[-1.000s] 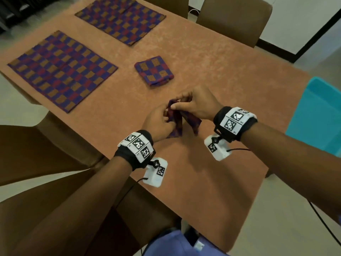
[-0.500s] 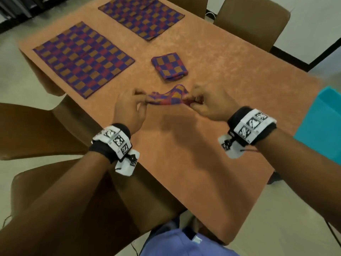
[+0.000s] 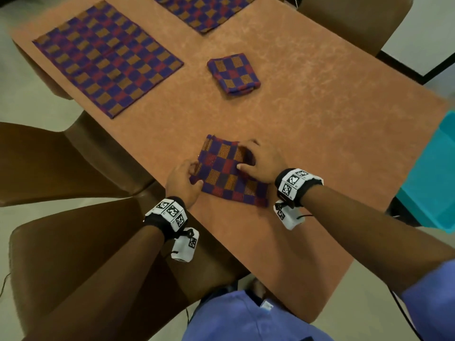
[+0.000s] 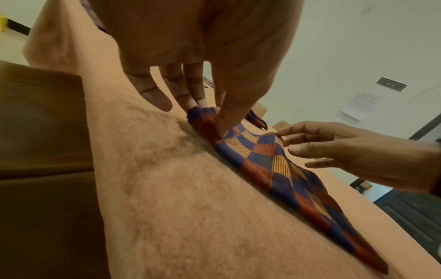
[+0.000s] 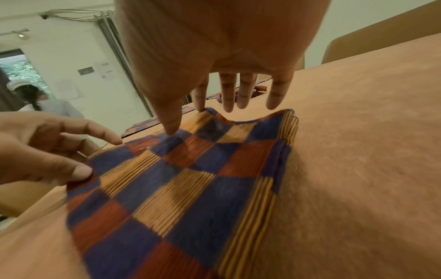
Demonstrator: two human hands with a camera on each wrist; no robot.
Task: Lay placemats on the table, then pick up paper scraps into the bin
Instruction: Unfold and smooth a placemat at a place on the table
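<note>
A blue, red and orange checked placemat (image 3: 229, 173), still folded in part, lies on the brown table (image 3: 320, 107) near its front edge. My left hand (image 3: 195, 174) pinches its left corner, thumb on top (image 4: 207, 117). My right hand (image 3: 242, 158) pinches a raised fold at its far edge between thumb and forefinger, the other fingers straight (image 5: 187, 121). The cloth (image 5: 181, 188) shows stacked layers along its right side. A second placemat (image 3: 234, 72) sits folded small at mid table. No paper scraps show in any view.
Two placemats lie spread flat, one at the far left (image 3: 108, 57) and one at the far edge (image 3: 204, 11). A teal bin (image 3: 428, 183) stands off the table's right side. Brown chairs stand at the left (image 3: 61, 163) and the far side (image 3: 349, 23).
The placemat was bunched in the air between both hands. It has come down onto the table and opened wider, with both hands still on it.
</note>
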